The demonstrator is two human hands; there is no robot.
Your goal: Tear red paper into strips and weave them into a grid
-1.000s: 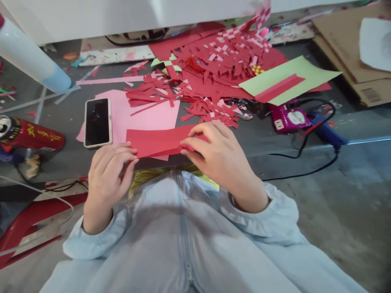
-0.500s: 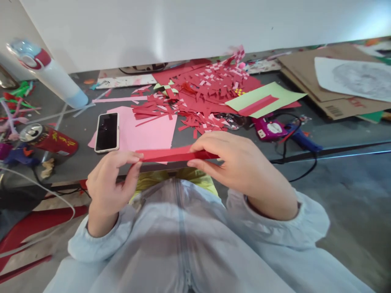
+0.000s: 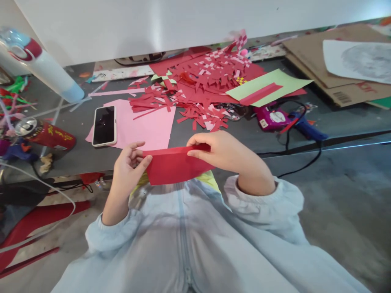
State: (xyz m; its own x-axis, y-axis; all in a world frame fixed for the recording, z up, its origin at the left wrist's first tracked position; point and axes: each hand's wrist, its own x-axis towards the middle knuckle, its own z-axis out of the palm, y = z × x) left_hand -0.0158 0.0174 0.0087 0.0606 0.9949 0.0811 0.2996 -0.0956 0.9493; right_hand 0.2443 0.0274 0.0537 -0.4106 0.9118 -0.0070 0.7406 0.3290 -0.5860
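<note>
A piece of red paper [image 3: 175, 165] hangs before my lap at the table's front edge, its broad face toward me and a crease along its upper part. My right hand [image 3: 218, 151] is closed on the paper's upper right, thumb in front and fingers behind. At the left end, my left hand [image 3: 131, 165] has its thumb against the paper, with curled fingers beside and partly behind it and the index finger raised. Just beyond lies a pink sheet [image 3: 149, 132] with a phone [image 3: 104, 126] on its left side.
Red and pink paper scraps [image 3: 198, 89] are heaped mid-table. A green sheet [image 3: 287, 83] bears a red strip. Glue gun [image 3: 308, 128] with cord, purple device [image 3: 271, 117] and cardboard [image 3: 317, 61] lie right; a drink can [image 3: 49, 134] and bottle [image 3: 45, 67] are left.
The red paper showed as a narrow band and now shows a broad face hanging down. My left hand has turned upright and its index finger has lifted. The view has shifted slightly.
</note>
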